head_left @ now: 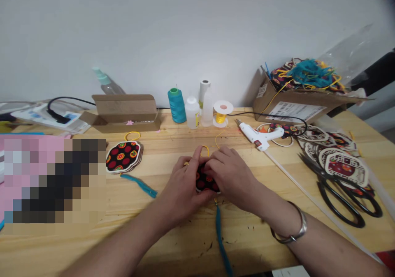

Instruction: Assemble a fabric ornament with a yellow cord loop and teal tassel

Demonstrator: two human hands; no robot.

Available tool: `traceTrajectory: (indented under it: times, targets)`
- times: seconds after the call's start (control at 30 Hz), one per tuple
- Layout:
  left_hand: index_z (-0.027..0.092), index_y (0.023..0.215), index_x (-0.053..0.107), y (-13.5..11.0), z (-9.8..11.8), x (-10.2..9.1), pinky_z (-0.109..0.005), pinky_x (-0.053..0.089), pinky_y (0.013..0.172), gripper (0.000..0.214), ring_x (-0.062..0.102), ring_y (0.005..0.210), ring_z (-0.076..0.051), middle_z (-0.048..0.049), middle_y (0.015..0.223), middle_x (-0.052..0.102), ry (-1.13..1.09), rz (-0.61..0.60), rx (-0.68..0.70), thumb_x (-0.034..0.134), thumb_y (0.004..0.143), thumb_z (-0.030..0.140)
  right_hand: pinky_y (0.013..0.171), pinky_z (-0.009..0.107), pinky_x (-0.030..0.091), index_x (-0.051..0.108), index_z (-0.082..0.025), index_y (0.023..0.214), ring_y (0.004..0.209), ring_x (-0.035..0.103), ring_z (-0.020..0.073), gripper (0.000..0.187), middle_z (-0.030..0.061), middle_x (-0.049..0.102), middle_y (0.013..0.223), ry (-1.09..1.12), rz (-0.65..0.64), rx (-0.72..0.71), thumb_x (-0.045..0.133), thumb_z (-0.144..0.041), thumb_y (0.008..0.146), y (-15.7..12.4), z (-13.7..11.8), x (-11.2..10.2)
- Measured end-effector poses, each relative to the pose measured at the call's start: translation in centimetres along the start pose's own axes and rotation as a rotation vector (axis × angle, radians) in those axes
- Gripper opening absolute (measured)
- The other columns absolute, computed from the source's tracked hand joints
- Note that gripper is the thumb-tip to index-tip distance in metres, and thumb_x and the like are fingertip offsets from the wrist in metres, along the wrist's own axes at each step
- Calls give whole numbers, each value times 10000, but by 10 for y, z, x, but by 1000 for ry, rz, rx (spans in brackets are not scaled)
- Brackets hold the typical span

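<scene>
In front of me, a dark patterned pendant [205,183] with red and orange motifs lies between my hands. A yellow cord loop rises from its top edge, and a teal tassel [219,236] trails from its bottom toward me. My left hand [187,182] grips the pendant along its left and lower edges, thumb underneath along the rim. My right hand [230,174] is closed, with bent fingers pressed on its upper right part; the fingertips are partly hidden. To the left sits a stack of similar pendants [124,155] with a yellow loop and teal tassel.
At right are a white glue gun [261,137], large black scissors [339,195], flat patterned pieces [347,168] and a full cardboard box [286,100]. Along the wall stand a teal thread cone [177,106], bottles [193,114], a yellow cord spool [220,118] and an open narrow box [123,112].
</scene>
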State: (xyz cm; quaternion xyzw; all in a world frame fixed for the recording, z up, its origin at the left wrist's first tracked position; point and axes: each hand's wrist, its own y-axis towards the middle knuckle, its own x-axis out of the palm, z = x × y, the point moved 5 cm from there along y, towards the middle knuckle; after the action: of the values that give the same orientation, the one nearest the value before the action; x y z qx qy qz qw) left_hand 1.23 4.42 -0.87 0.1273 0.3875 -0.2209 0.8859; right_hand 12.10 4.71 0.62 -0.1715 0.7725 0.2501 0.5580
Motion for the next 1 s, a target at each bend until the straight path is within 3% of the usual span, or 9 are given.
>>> traceTrajectory:
  times: [0.17, 0.4, 0.53, 0.6, 0.7, 0.8, 0.9, 1.0]
  targets:
    - [196, 1402, -62, -1, -2, 1, -441, 305, 949, 991, 400, 1101, -273, -47, 1248, 524, -9, 22, -1, 629, 700, 305, 740, 335, 312, 595, -155, 822, 865, 427, 204, 77, 68, 575, 890, -31, -32, -24, 525, -170, 796, 3, -5, 6]
    - [193, 1400, -84, -1, -2, 1, -432, 300, 954, 1001, 383, 1116, -266, -48, 1255, 517, -1, 25, -1, 622, 692, 256, 723, 355, 326, 580, -118, 849, 854, 431, 221, 105, 101, 569, 882, -75, -54, -16, 492, -135, 794, 7, -10, 9]
    - [197, 1396, -104, -1, -3, 1, -430, 300, 953, 1010, 392, 1093, -261, -45, 1250, 522, 7, 20, 9, 625, 703, 283, 756, 339, 348, 571, -132, 786, 842, 454, 188, 86, 76, 578, 852, 136, -103, -10, 486, -117, 799, 3, -9, -9]
    - [191, 1396, -101, -1, -4, 2, -430, 301, 954, 1020, 391, 1092, -263, -54, 1244, 526, 8, 15, 11, 636, 701, 309, 756, 275, 371, 560, -146, 745, 813, 484, 134, 143, 36, 588, 828, 426, -209, -95, 452, -100, 826, -2, -14, -23]
    - [197, 1401, -47, -1, -4, 1, -423, 303, 962, 1018, 366, 1120, -266, -50, 1245, 523, 15, 21, -4, 662, 680, 316, 730, 202, 399, 544, -158, 712, 764, 522, 89, 158, -4, 595, 755, 862, -511, -446, 451, -91, 822, -20, -35, -40]
    - [209, 1401, 8, -1, -4, 1, -416, 306, 969, 997, 350, 1140, -263, -33, 1255, 514, 13, 10, -40, 676, 667, 306, 702, 178, 406, 434, -170, 540, 660, 508, 80, 254, -23, 530, 609, 1010, -689, -711, 471, -94, 779, -36, -46, -46]
    - [201, 1403, 6, 0, -4, 0, -416, 310, 971, 982, 344, 1148, -265, -41, 1263, 508, 18, -8, -49, 663, 682, 320, 692, 172, 402, 520, -154, 594, 683, 522, 81, 194, -10, 566, 666, 920, -730, -620, 493, -122, 783, -36, -40, -39]
    - [198, 1404, -12, -1, -5, 1, -410, 313, 969, 980, 345, 1143, -263, -46, 1263, 509, 34, -2, -38, 651, 695, 325, 667, 190, 394, 629, -172, 796, 724, 545, 94, 159, -1, 625, 773, 662, -636, -284, 494, -92, 768, -27, -16, -29]
